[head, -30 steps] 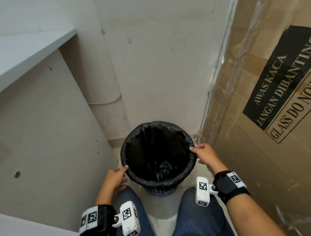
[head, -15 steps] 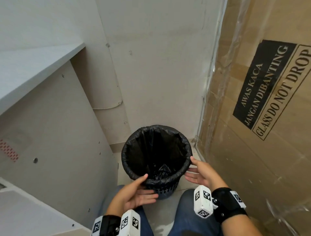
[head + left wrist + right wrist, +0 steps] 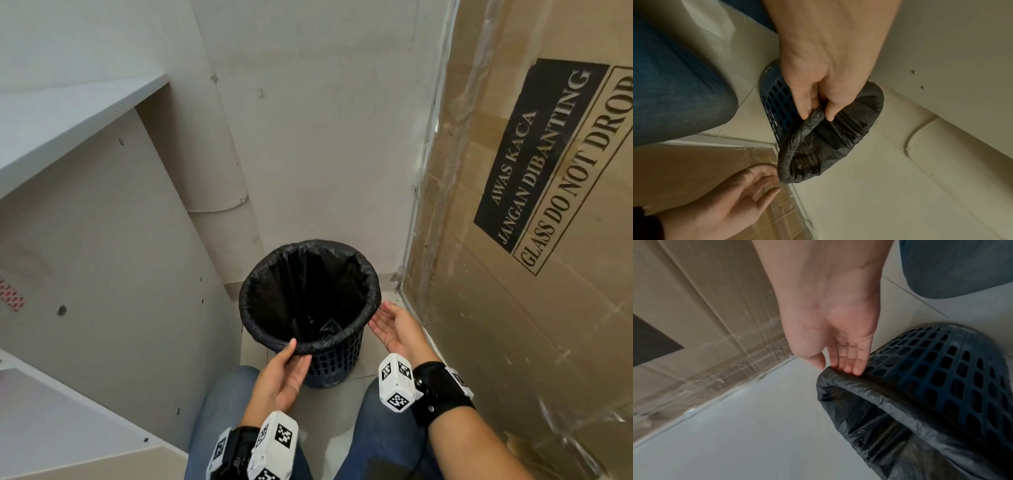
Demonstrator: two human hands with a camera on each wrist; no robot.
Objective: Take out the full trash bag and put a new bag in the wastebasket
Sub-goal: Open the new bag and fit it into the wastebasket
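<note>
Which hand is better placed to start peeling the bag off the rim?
Left. The left hand already pinches the bag where it is rolled over the wastebasket rim; the right hand only touches it with straight fingers.

A pale tiled floor carries the dark lattice wastebasket, with a tall wrapped cardboard box standing just beside it.

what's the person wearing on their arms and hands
Both hands, left hand and right hand, are bare, with no gloves or sleeves. Each wrist carries a black wrist strap holding a white boxy camera block printed with black-and-white square markers.
</note>
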